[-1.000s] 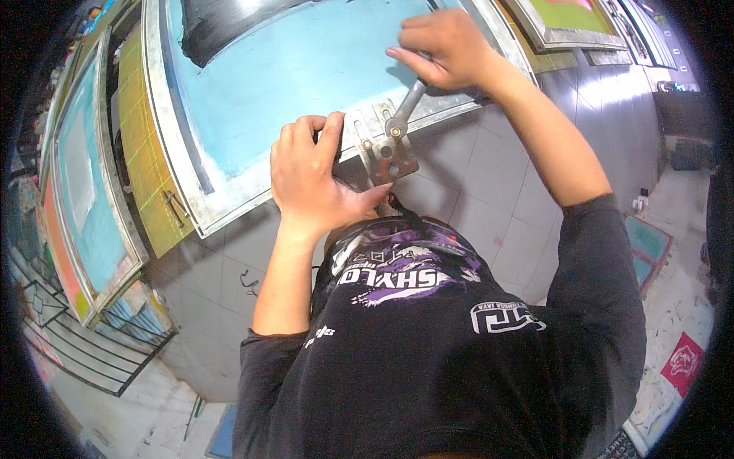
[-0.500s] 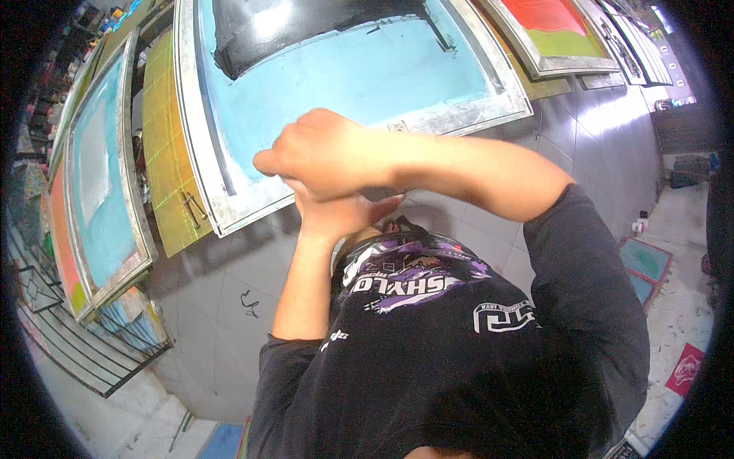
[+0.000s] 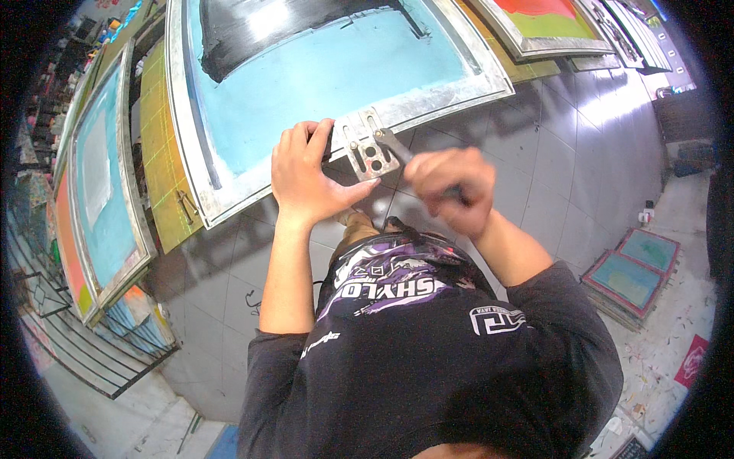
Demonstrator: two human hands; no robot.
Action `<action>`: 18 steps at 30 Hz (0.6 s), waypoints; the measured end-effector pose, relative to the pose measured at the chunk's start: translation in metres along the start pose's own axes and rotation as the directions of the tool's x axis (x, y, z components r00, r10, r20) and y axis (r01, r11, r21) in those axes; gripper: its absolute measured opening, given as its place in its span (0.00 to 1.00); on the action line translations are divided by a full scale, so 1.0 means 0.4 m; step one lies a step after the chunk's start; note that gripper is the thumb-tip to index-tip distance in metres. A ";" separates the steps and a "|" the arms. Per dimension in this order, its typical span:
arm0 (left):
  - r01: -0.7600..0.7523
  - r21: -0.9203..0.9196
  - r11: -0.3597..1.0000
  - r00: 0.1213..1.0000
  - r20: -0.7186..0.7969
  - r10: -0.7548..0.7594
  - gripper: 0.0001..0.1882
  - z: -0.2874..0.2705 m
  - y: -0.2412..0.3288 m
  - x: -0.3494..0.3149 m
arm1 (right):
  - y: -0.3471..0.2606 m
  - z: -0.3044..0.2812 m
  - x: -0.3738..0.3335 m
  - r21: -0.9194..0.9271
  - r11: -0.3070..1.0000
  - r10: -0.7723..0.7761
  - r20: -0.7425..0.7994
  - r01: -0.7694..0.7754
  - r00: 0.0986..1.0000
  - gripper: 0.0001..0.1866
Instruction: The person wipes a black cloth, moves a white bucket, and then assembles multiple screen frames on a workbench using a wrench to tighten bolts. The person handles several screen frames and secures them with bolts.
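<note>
A large silver screen printing frame (image 3: 437, 107) with light blue mesh (image 3: 344, 76) lies in front of me, a black patch (image 3: 260, 34) on its upper part. A slotted metal bracket (image 3: 370, 157) with round holes and bolts sits at its near edge. My left hand (image 3: 302, 172) grips that edge, fingers over the top and thumb reaching to the bracket's lower corner. In my right hand (image 3: 455, 187), somewhat blurred, a dark wrench (image 3: 394, 144) is held with its head at a bolt on the bracket. My right fingers are wrapped round its handle.
More screen frames stand at the left (image 3: 145, 252) and the far right (image 3: 527, 50). Yellow-green boards (image 3: 164, 145) show between them. Black metal bars (image 3: 84, 352) stand low at the left. Two small framed screens (image 3: 627, 275) lie on the floor at the right.
My hands, crossed over each other before, have come apart. The right moved to the right, uncovering the wrench and bracket; the left now rests on the frame's edge.
</note>
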State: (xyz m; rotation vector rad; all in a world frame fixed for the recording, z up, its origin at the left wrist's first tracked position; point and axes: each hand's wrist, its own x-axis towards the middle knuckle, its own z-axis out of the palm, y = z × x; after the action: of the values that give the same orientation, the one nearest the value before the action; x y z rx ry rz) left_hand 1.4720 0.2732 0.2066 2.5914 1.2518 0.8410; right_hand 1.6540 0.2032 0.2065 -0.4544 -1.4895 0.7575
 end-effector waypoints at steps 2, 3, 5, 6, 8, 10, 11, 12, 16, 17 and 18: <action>-0.020 -0.009 1.000 1.000 -0.016 0.020 0.38 0.009 -0.007 0.002 | 0.026 -0.031 0.014 0.376 0.925 0.152 -0.213 -0.063 0.965 0.07; -0.040 -0.020 0.999 0.999 -0.022 0.040 0.38 0.007 -0.003 0.007 | 0.023 -0.050 0.044 0.542 0.839 0.233 -0.278 -0.048 0.932 0.08; -0.040 -0.016 0.999 0.999 -0.008 0.040 0.38 -0.002 0.008 0.010 | 0.045 -0.081 0.103 0.692 0.721 0.299 -0.248 -0.048 0.922 0.13; -0.036 -0.010 0.999 0.999 -0.002 0.036 0.39 -0.007 0.011 0.010 | 0.057 -0.088 0.136 0.709 0.699 0.373 -0.246 -0.097 0.895 0.13; -0.043 -0.016 0.999 0.999 -0.005 0.043 0.39 -0.006 0.012 0.012 | 0.089 -0.089 0.208 0.644 0.722 0.535 -0.286 -0.253 0.795 0.12; -0.044 0.013 0.999 0.999 -0.015 0.045 0.39 -0.002 0.002 0.003 | 0.134 -0.058 0.280 0.537 0.710 0.655 -0.264 -0.457 0.708 0.11; -0.045 0.018 0.999 0.999 -0.015 0.045 0.39 -0.002 0.001 0.001 | 0.147 -0.040 0.304 0.497 0.684 0.691 -0.208 -0.533 0.693 0.11; -0.043 0.017 0.999 0.999 -0.017 0.044 0.40 0.001 0.002 0.000 | 0.149 -0.019 0.320 0.459 0.659 0.697 -0.075 -0.596 0.713 0.11; -0.076 -0.004 0.997 0.997 -0.019 0.076 0.42 -0.002 0.004 0.001 | 0.112 0.030 0.348 0.252 0.671 0.497 0.545 -0.697 0.675 0.16; -0.090 -0.014 0.996 0.996 -0.028 0.089 0.43 -0.003 0.005 0.004 | 0.094 0.037 0.356 0.239 0.650 0.447 0.647 -0.721 0.618 0.17; -0.116 -0.122 0.986 0.993 -0.033 0.113 0.40 -0.011 0.006 0.008 | 0.078 0.046 0.358 0.227 0.626 0.385 0.742 -0.746 0.549 0.18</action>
State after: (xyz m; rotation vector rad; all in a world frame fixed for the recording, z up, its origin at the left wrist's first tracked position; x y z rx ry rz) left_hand 1.4729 0.2737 0.2125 2.5812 1.0296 0.9440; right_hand 1.6192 0.3210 0.2885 -0.2762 -1.6408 2.0029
